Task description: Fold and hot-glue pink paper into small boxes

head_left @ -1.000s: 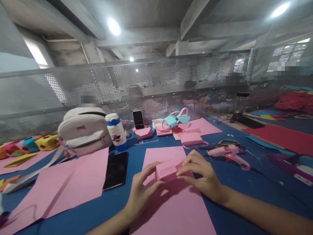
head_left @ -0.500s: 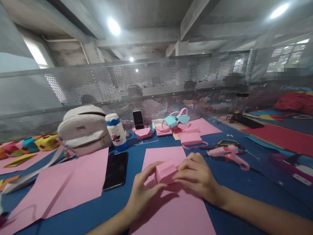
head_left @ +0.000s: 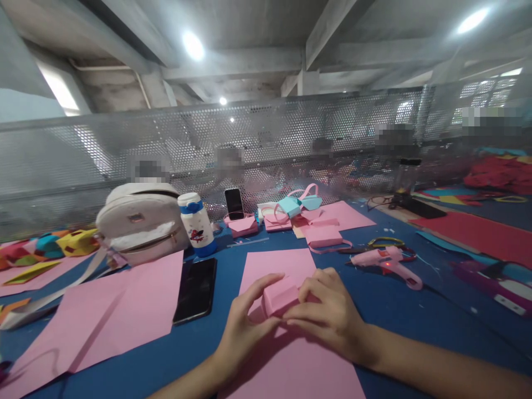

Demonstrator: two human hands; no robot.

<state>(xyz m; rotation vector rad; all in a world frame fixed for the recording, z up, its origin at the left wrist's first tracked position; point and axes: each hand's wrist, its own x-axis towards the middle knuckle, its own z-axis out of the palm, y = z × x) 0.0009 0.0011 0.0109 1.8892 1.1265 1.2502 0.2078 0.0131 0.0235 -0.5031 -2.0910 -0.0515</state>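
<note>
A small folded pink paper box (head_left: 279, 297) is between my hands, above a pink paper sheet (head_left: 316, 366) on the blue table. My left hand (head_left: 245, 321) grips the box from the left, thumb at its lower edge and fingers over its far side. On the right, my right hand (head_left: 332, 313) has curled fingers pressed on the box's right end, partly hiding it. A pink glue gun (head_left: 386, 261) with a lit red light lies to the right, beside yellow-handled scissors (head_left: 386, 242).
At left lie a black phone (head_left: 195, 291) and folded pink paper (head_left: 124, 310). Behind stand a white backpack (head_left: 141, 224), a bottle (head_left: 197, 224), a propped phone (head_left: 234, 204) and small pink paper bags (head_left: 324, 235). A perforated metal screen (head_left: 266, 138) closes the back.
My right hand has shifted slightly down and left, its fingertips now at the box's lower right edge. My left hand keeps its hold, and the box has tilted a little.
</note>
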